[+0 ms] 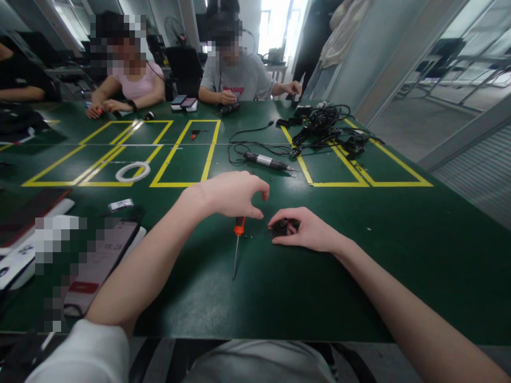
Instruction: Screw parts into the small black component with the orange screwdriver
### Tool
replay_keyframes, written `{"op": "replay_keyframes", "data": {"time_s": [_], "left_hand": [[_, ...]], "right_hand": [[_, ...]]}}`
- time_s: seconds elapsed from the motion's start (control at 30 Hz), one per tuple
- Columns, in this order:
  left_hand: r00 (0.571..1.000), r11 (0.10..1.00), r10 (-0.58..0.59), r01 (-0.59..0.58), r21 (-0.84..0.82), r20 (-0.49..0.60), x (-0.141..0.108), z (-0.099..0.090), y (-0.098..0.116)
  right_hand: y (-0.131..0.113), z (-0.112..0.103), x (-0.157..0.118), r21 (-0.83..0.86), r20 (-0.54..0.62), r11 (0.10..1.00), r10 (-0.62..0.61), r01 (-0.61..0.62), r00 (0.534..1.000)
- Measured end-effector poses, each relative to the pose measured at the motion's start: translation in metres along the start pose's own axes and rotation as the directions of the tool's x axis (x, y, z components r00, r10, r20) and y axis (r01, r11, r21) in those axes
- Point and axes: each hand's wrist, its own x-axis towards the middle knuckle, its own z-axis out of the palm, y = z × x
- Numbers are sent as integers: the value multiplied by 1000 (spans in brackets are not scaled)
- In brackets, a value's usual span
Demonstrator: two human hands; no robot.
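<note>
Steadying the small dark part [278, 230] depends on the right hand [311, 229]'s grip, clamped around it near the orange screwdriver [239, 229] on the bench [319, 298], while the left hand [235, 192], its grip parted and contact hard to judge, should avoid the loose bits [251, 236].

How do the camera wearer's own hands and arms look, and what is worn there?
The left hand and right hand are gloveless, with no watch or bracelet visible. A plain whitish sleeve stops high on the left forearm; the right forearm shows no sleeve.
</note>
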Motion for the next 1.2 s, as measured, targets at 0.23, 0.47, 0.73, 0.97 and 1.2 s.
{"op": "replay_keyframes", "data": {"time_s": [0.23, 0.47, 0.73, 0.97, 1.2], "left_hand": [[966, 857, 255, -238, -457, -25, -12, -15, 6], [895, 850, 111, -311, -426, -432, -20, -20, 6], [762, 829, -40, -336, -447, -647, -11, -17, 2], [735, 848, -52, -326, -419, -677, -10, -17, 0], [718, 897, -63, -264, -355, -693, -11, -18, -2]], "right_hand": [[-6, 5, 2, -158, -122, 986, -70, 51, 990], [-5, 10, 0, 94, -45, 996, 9, -5, 999], [-2, 18, 4, 265, -171, 964, 30, 16, 985], [5, 20, 7, 446, -298, 895, 127, 21, 946], [6, 21, 8, 469, -256, 883, 115, 19, 960]]}}
